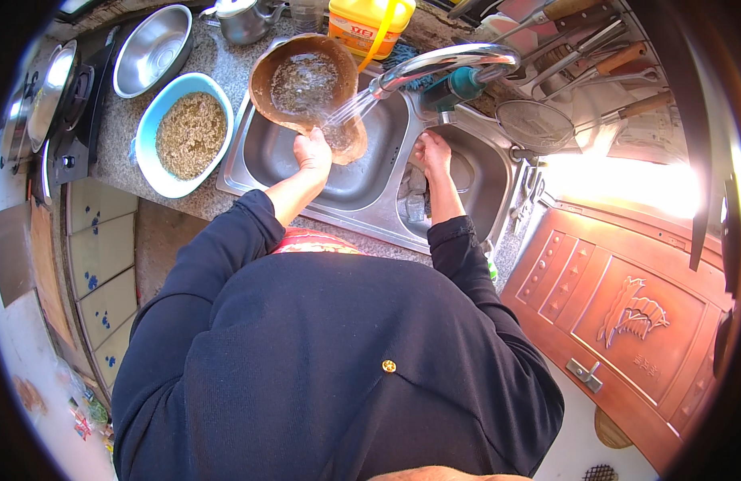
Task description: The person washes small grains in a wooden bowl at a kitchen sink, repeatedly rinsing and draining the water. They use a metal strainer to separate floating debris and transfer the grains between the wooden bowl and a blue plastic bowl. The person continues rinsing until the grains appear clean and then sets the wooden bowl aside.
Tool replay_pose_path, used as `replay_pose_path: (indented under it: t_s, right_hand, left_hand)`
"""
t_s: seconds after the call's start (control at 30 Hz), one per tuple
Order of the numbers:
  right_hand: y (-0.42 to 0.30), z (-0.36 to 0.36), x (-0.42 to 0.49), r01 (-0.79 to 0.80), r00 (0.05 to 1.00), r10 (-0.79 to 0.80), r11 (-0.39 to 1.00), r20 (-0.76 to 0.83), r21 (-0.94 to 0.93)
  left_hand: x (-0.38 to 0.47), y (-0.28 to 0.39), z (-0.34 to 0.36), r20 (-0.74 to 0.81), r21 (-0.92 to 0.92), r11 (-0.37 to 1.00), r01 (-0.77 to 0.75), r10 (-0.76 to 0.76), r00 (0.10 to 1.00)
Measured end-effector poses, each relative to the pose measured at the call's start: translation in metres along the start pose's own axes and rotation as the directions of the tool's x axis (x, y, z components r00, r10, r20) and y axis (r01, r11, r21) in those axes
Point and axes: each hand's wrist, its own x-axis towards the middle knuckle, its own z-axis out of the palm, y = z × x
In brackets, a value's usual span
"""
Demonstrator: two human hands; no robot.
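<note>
My left hand (313,151) grips the narrow part of a brown gourd ladle (262,87), tilted over the left sink basin (280,147). Water with small pale bits sits in the ladle's wide bowl. From the curved chrome faucet (448,57) a spray runs into the ladle near my fingers. My right hand (433,153) is over the left side of the right sink basin (488,195), by the divider. Its fingers are curled, and whether they hold anything is hidden. Below that wrist lies a greyish, clear-looking object (415,204) in the basin.
Left of the sink stand a blue-and-white basin (221,147) of wet grain-like bits and a steel bowl (154,51). Behind are a metal kettle (244,21) and a yellow jug (370,21). A wire strainer (534,123) and utensils hang at right, above a copper-coloured door (623,312).
</note>
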Motion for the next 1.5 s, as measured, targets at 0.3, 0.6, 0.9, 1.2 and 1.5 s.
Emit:
replay_pose_path:
  t_s: [0.3,0.6,0.9,1.2,1.5]
  right_hand:
    - [-0.013,0.008,0.001,0.023,0.999,-0.024,0.999,0.034,0.027]
    - [-0.01,0.008,0.003,0.035,0.998,-0.035,0.999,0.054,-0.001]
    - [-0.012,0.003,0.008,0.015,0.996,-0.019,0.998,0.084,0.054]
    - [-0.027,0.012,0.001,0.047,0.996,-0.056,0.99,0.064,0.135]
    - [-0.029,0.013,0.002,-0.008,0.998,-0.002,0.988,0.062,0.153]
  left_hand:
    - [0.026,-0.025,-0.006,-0.005,-0.02,0.999,0.025,-0.025,1.0]
    - [0.019,0.018,0.005,-0.087,0.082,0.989,0.125,-0.118,0.989]
    - [-0.002,0.038,0.01,-0.074,0.005,0.995,0.104,-0.103,0.992]
    - [-0.02,-0.012,-0.055,0.09,0.076,0.997,0.022,-0.029,0.996]
    - [-0.028,-0.028,-0.109,0.226,0.082,0.997,-0.012,-0.007,0.974]
